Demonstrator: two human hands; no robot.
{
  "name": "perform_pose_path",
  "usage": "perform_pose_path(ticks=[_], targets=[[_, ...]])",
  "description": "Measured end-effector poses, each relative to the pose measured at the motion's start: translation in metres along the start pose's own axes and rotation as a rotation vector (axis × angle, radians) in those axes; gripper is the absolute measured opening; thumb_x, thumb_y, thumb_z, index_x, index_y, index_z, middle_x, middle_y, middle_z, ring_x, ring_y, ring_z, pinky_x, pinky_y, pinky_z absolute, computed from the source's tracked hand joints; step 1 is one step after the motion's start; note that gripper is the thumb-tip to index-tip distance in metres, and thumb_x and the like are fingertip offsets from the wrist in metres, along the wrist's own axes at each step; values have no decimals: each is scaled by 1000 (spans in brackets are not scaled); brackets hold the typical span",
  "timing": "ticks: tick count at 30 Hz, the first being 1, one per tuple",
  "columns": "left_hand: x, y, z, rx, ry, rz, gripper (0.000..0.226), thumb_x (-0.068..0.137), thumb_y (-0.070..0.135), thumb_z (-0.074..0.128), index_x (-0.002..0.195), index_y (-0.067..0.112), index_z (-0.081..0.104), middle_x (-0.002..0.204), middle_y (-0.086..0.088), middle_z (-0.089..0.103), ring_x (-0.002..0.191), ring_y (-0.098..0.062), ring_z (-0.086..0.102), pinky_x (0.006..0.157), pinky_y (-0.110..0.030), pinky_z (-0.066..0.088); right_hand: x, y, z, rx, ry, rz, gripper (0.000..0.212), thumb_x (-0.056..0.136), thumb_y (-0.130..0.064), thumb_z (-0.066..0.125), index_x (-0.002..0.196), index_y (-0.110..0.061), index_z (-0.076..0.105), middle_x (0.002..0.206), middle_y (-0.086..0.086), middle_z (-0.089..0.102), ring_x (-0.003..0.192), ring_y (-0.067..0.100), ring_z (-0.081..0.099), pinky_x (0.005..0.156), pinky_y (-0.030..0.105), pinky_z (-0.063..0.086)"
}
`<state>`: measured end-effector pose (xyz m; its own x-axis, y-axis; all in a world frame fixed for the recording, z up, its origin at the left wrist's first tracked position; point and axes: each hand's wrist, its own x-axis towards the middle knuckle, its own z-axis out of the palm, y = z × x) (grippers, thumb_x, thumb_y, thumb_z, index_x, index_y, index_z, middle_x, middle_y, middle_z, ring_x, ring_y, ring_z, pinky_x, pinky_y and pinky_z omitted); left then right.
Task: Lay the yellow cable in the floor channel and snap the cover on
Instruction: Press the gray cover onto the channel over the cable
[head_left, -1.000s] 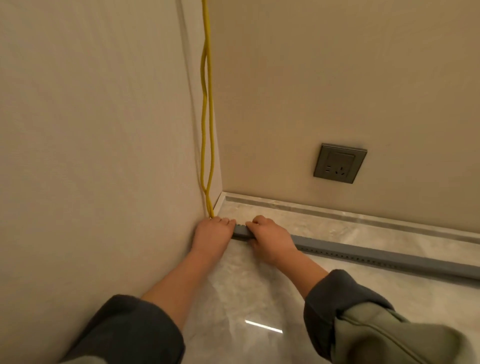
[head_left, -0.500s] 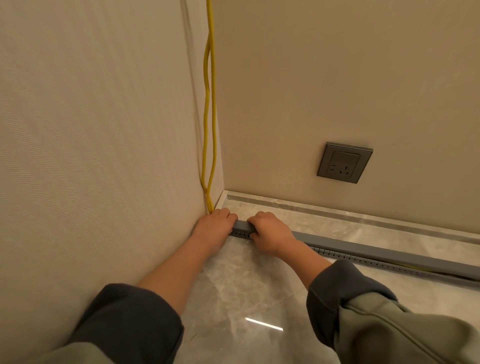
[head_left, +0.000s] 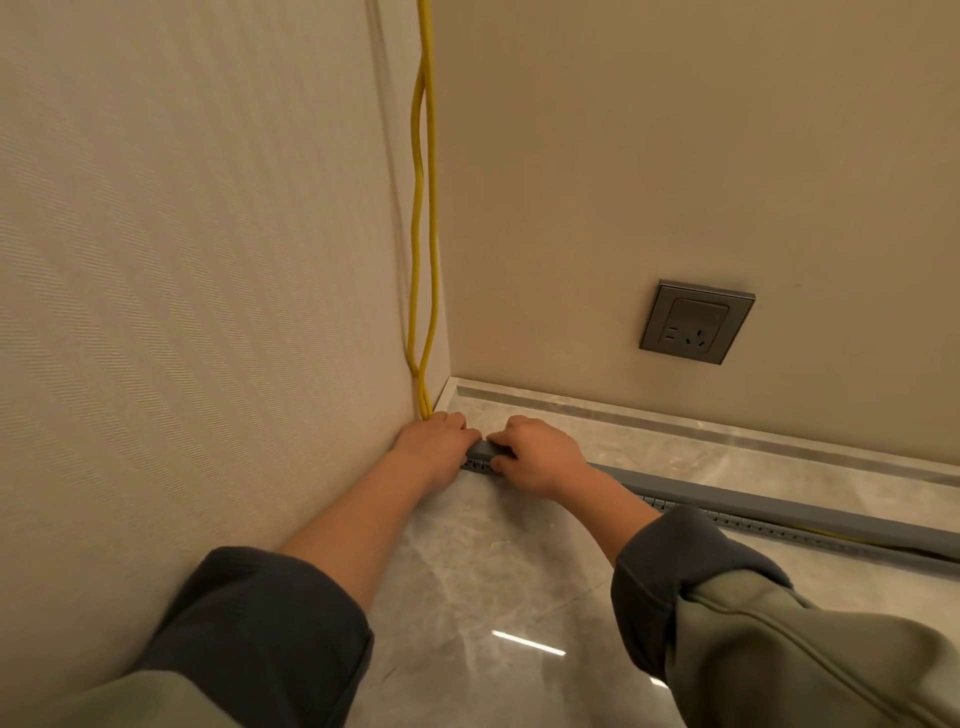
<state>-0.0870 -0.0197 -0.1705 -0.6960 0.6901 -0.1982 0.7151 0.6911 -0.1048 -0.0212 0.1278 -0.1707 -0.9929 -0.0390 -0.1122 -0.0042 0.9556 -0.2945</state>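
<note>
Right at the corner (head_left: 450, 371), the right hand (head_left: 540, 457) pinches the grey cover (head_left: 779, 512) over the floor channel (head_left: 753, 526). The left hand (head_left: 434, 444) lies on the cover's corner end, gripping or pressing, I cannot tell. The yellow cable (head_left: 423, 208) hangs down the corner to that hand.

One head-worn camera faces forward and down, close to the room corner (head_left: 448, 385).

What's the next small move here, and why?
Probably press the cover down at the corner end. The right hand grips it there, the left hand touches its tip, and further right it looks unseated from the channel, cable showing underneath.
</note>
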Motion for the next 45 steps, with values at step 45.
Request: perform_pose_path(ticks=[45], targets=[[-25, 3, 41, 56, 588, 44, 33, 69, 12, 76, 101, 16, 69, 80, -2, 67, 57, -23, 63, 39, -27, 43, -11, -14, 20, -228, 350, -212, 18, 75, -19, 64, 90, -8, 64, 86, 10, 62, 82, 31, 59, 52, 31, 35]])
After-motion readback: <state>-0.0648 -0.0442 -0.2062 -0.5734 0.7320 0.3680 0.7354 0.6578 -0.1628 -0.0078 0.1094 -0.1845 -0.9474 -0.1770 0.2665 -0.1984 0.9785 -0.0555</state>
